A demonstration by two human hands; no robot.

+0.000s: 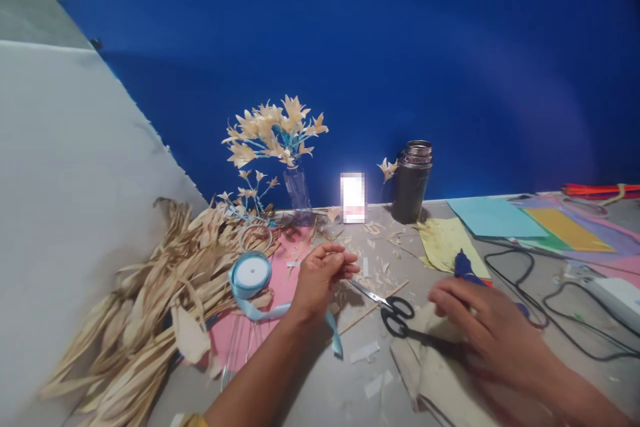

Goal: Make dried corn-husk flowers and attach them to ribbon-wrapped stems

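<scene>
Head view. Left hand (323,277) raised just above the bench (350,393), forearm coming in from the lower edge, wrist bent slightly, back of the hand towards the camera. Its fingers (350,268) are curled and drawn together at the tips with the thumb, pinching a thin pale sliver (331,253); too small to identify further.

Right hand (483,323) palm down, low over pale husk pieces (430,373) at the near edge of the bench, fingers stretched towards the left. Motion blur; cannot tell whether those fingers close on anything. Blue glue gun (463,265) lies just beyond its knuckles, nozzle pointing away, lower part hidden by the hand. Black-handled scissors (397,317) lie on the bench between the two hands, blades pointing at the left hand, handles just beside the right fingertips.

Left of the left hand: light-blue ribbon spool (250,273) on a pink sheet (240,340), loose ribbon tail running under the wrist. Further left, heap of dried husk strips (145,310). At the back, against the blue board (400,67): glass vase of husk flowers (297,190), dark flask (413,183). Right side: coloured paper sheets (565,227), black cable (525,273)
</scene>
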